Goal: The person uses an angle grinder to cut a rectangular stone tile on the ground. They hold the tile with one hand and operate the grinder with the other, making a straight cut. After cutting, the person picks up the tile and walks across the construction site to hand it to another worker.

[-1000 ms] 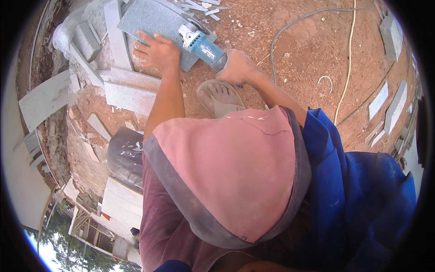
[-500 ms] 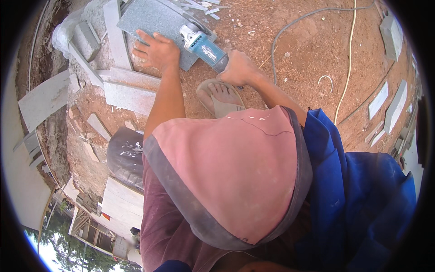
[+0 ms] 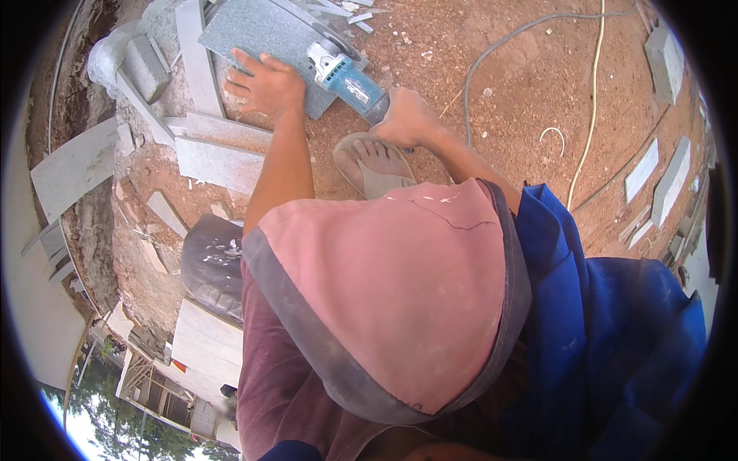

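The grey stone slab (image 3: 265, 38) lies flat on the red dirt ground (image 3: 523, 100), towards the far left of the work area, resting partly on other stone offcuts (image 3: 219, 150). The left hand (image 3: 265, 83) presses palm-down on the slab's near edge, fingers spread, pinning it rather than gripping it. The right hand (image 3: 406, 117) is wrapped firmly around the rear handle of a blue angle grinder (image 3: 346, 77), whose disc end sits at the slab's right edge; whether the disc is in the stone cannot be told from this view. A sandalled foot (image 3: 375, 163) is planted just near of the tool. No finished kerf is visible across the slab's top face, so the cut appears to be at an early or middle stage, with most of the slab undivided. Small chips and strips (image 3: 338, 9) scattered beyond the slab suggest that some trimming is already done. The power cable (image 3: 492, 54) trails clear over the ground to the right. A black tyre (image 3: 214, 265) lies near the person's left side.
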{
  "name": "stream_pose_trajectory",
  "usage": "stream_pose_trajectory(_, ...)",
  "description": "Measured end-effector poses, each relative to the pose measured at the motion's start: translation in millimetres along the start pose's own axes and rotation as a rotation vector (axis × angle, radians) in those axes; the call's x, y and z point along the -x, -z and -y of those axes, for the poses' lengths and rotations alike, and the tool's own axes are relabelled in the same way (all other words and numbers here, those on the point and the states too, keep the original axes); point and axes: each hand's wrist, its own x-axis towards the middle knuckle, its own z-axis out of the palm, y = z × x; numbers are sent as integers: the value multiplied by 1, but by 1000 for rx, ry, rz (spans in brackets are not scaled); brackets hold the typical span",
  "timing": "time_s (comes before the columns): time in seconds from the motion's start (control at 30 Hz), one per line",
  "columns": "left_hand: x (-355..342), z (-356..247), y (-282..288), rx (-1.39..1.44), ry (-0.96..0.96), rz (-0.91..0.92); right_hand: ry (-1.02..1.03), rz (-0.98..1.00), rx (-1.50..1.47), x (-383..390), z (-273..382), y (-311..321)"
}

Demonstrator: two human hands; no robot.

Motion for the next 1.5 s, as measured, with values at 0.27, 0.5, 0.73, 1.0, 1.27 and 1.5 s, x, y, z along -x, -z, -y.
stream_pose_trajectory(0.27,1,-2,1,-8,12,10,-21,16,-34,4,0,3)
stream_pose_trajectory(0.5,1,-3,4,-2,19,16,-16,-3,7,5,0,1)
stream_pose_trajectory(0.73,1,-4,4,-3,11,16,-20,-2,-5,8,-1,2)
stream_pose_trajectory(1.0,0,-2,3,-1,9,7,-2,-1,-27,9,-5,1)
stream_pose_trajectory(1.27,1,-3,4,2,11,15,7,-6,-12,4,-13,-6)
stream_pose_trajectory(1.5,1,-2,4,7,7,13,-11,1,-21,12,-6,-1)
